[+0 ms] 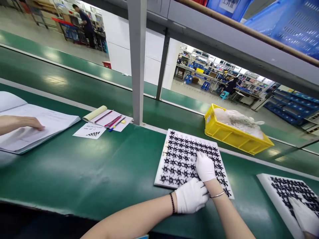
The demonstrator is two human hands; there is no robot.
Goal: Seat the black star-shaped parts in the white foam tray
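Nearest the camera, the person's left hand (190, 199), in a white glove with a dark bead bracelet at the wrist, lies at the near edge of a white foam tray (163, 166), fingers curled loosely; whether it grips anything cannot be told. Just beyond it, the gloved right hand (204, 166), a thin metal bangle on its wrist, rests flat and open on the tray, fingers spread over the rows of small black fan-shaped parts (183, 154) seated in it, holding nothing that can be seen. The tray lies flat on the green desk (99, 172), in front of the person.

To the right, another person's gloved hand (305, 217) rests on a second white tray (267, 186) of the same black parts. At the far left, a bare hand (31, 123) lies on an open binder of papers (50, 121). Beyond the middle of the desk sit a printed card (90, 131) and a notepad with pens (112, 120) beside a grey post (138, 63). Farther back, right of the post, a yellow bin (234, 137) holds pale plastic bags.
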